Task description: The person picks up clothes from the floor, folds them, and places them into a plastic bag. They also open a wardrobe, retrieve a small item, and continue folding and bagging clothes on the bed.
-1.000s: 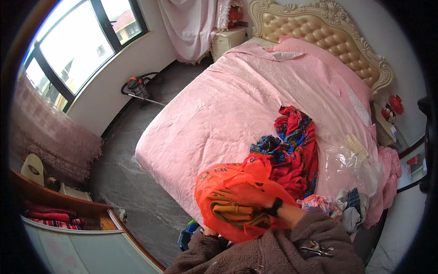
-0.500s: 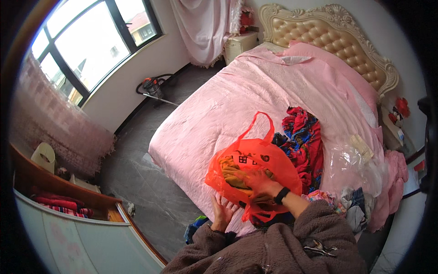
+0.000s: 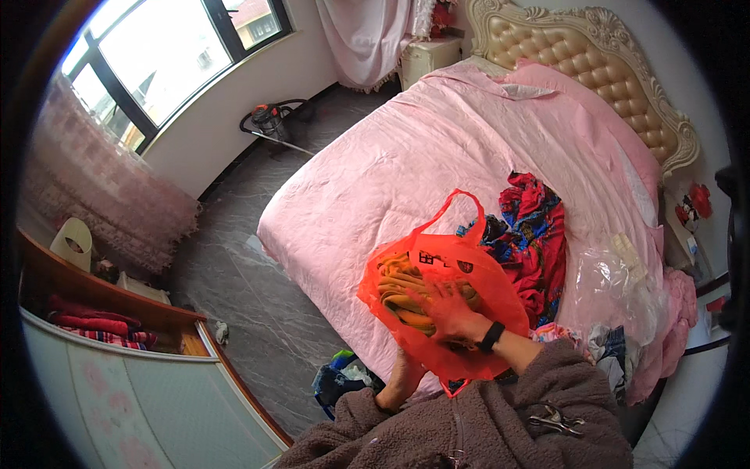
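A red plastic bag (image 3: 497, 291) with its handle loop up rests on the near edge of the bed. Folded mustard-yellow cloth (image 3: 400, 291) fills its mouth. My right hand (image 3: 450, 311), a black band on its wrist, lies on that cloth with the fingers spread. Low against the near side of the bag is my left hand (image 3: 402, 378); its fingers are hidden by the bag. Just right of the bag lies a crumpled red and blue patterned garment (image 3: 539, 234).
The bed has a pink cover (image 3: 344, 211). Clear plastic wrapping (image 3: 598, 285) and crumpled clothes (image 3: 609, 348) lie on the right. Dark and green items (image 3: 340, 379) sit by the bed's near left corner. A vacuum cleaner (image 3: 269, 121) stands on the floor; a cabinet (image 3: 148, 391) is at left.
My left hand has gone from palm-up beside the bag to against its near side. The right hand's fingers have spread over the cloth. The whole view has shifted slightly.
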### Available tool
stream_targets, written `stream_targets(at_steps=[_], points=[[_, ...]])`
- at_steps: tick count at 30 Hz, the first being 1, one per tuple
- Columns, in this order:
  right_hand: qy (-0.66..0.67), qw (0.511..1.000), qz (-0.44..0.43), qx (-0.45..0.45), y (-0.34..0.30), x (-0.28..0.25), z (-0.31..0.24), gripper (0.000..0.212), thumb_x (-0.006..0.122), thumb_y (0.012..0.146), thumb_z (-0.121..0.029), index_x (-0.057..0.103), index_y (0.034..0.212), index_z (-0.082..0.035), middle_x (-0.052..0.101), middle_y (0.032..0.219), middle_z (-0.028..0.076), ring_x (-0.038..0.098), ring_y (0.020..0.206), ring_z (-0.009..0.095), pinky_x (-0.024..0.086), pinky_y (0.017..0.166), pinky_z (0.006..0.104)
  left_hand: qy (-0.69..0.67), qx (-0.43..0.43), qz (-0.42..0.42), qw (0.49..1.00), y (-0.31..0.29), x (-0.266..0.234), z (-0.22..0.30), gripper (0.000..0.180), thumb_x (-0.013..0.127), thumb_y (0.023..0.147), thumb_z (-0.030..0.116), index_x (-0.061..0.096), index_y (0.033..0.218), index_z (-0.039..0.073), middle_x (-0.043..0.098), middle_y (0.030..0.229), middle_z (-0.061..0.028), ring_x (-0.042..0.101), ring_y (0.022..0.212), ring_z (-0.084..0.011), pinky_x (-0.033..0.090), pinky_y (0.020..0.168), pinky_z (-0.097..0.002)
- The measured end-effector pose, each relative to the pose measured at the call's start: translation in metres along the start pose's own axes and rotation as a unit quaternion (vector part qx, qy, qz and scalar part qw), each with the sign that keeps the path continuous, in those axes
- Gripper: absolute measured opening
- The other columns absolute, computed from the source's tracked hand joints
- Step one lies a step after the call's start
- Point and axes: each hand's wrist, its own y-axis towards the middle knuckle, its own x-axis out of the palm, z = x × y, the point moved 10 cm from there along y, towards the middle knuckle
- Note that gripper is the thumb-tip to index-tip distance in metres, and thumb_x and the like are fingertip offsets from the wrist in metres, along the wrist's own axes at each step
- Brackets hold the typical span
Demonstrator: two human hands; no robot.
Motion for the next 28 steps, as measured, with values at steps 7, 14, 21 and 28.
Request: stream_targets(at_steps=[7, 14, 21, 28], points=[[-0.023, 0.999, 0.041, 0.006, 0.004, 0.008, 0.011, 0.118, 0.084, 0.062, -0.04, 0.011, 0.155, -0.03, 0.027, 0.148, 0.029, 0.036, 0.13, 0.05, 0.028, 0.102, 0.0663, 0.002, 0.067, 0.005, 0.998, 0.004, -0.009, 0.019, 0.085, 0.035, 0.09, 0.073, 0.018, 0.152, 0.017, 0.032, 0.153, -0.0066, 0.03, 0.14, -0.0235, 0.032, 0.109, -0.0445], [0.195, 0.978, -0.068, 0.032, 0.03, 0.033, 0.054, 0.103, 0.078, 0.066, -0.023, 0.022, 0.152, -0.024, 0.052, 0.131, 0.022, 0.058, 0.109, 0.041, 0.047, 0.088, 0.0477, 0.043, -0.061, 0.206, 0.976, 0.015, -0.096, -0.024, 0.032, 0.049, 0.097, 0.037, 0.054, 0.12, 0.014, 0.058, 0.12, 0.001, 0.055, 0.107, -0.0161, 0.048, 0.088, -0.0413], [0.439, 0.893, -0.065, 0.077, 0.039, 0.001, 0.065, 0.1, 0.078, 0.066, -0.013, 0.027, 0.151, -0.015, 0.059, 0.128, 0.015, 0.057, 0.115, 0.025, 0.048, 0.093, 0.0366, -0.054, -0.176, 0.137, 0.973, 0.049, -0.11, -0.081, 0.035, 0.05, 0.098, 0.033, 0.05, 0.127, 0.013, 0.056, 0.122, -0.0033, 0.055, 0.107, -0.0231, 0.047, 0.089, -0.0443], [0.666, 0.74, -0.03, 0.084, 0.041, 0.001, 0.081, 0.088, 0.073, 0.075, -0.012, 0.028, 0.15, -0.01, 0.054, 0.133, 0.008, 0.053, 0.113, 0.016, 0.048, 0.092, 0.0314, -0.073, 0.089, 0.022, 0.993, 0.097, -0.088, -0.037, 0.053, 0.046, 0.1, 0.039, 0.037, 0.143, 0.01, 0.044, 0.145, -0.0097, 0.042, 0.131, -0.0304, 0.034, 0.11, -0.048]])
